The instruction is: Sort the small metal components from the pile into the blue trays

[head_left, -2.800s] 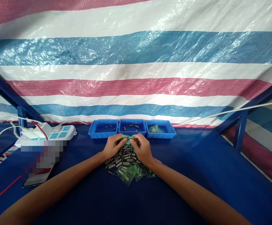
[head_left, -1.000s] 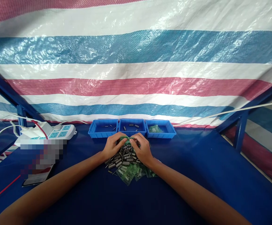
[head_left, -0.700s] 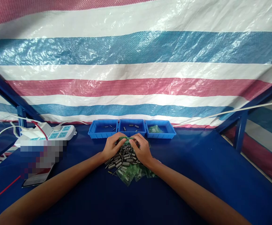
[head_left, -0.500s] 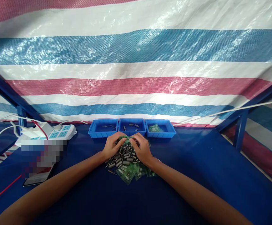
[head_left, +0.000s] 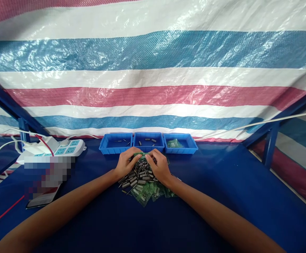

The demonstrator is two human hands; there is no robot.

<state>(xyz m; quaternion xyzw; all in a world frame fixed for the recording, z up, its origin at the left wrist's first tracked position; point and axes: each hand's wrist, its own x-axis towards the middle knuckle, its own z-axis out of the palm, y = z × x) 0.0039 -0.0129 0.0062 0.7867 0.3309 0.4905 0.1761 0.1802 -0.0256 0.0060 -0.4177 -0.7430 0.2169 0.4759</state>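
Note:
Both hands pinch a small green plastic bag (head_left: 139,153) between them, above a pile of metal parts (head_left: 141,174). My left hand (head_left: 126,163) grips its left side and my right hand (head_left: 159,166) its right side, with the thumbs close together. Below them the pile mixes dark grey cylinders and thin pins. Several green bags with parts inside (head_left: 145,192) lie at its near edge, partly under my right wrist. Behind my hands stand a left blue tray (head_left: 116,150) with a few pins, a middle blue tray (head_left: 149,135) with several cylinders, and a right blue tray (head_left: 182,151) with a green bag.
A white power strip (head_left: 77,149) with plugs and cables is at the left, with a phone (head_left: 43,200) in front, partly pixelated. A red cable (head_left: 5,213) crosses the blue table (head_left: 221,182). Striped sheeting (head_left: 153,96) hangs behind, between blue frame bars (head_left: 271,144).

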